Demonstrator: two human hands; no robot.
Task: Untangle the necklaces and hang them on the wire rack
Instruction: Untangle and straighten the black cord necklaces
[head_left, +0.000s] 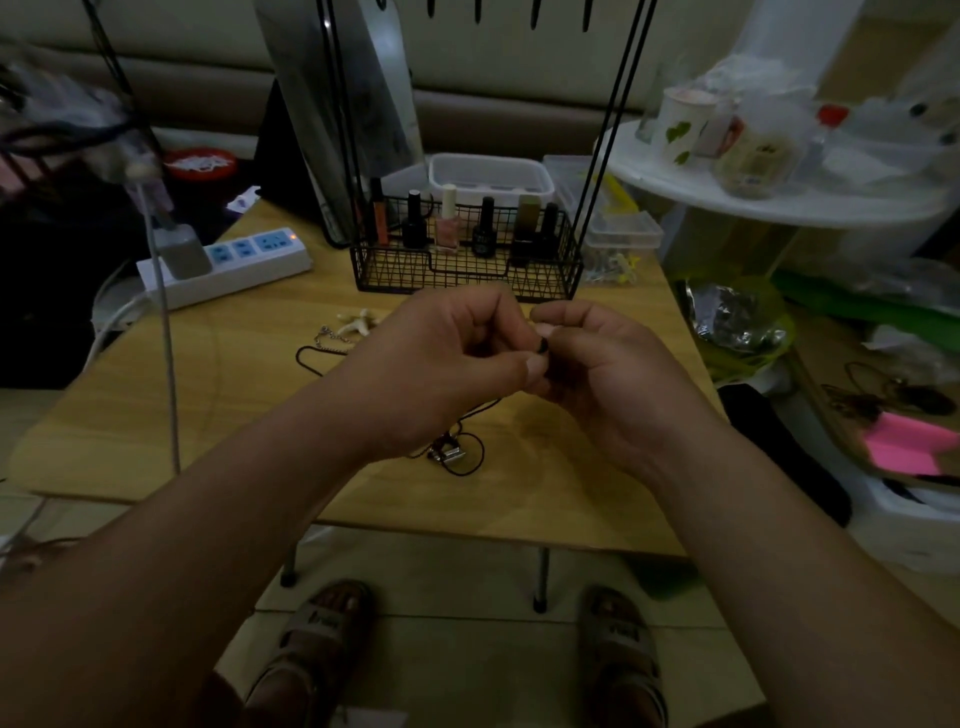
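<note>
Necklaces: black cord (542, 347) pinched in both grips, left hand (441, 358), right hand (602, 374) | pendant (448, 453) on desk (156, 415) | wire rack (613, 135) hooks bare, nothing hung

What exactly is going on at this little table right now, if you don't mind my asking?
A person's left hand and right hand pinch a small dark bead on a black cord necklace above the wooden table. Its metal pendant lies on the table. Nothing visibly hangs from the wire rack yet.
</note>
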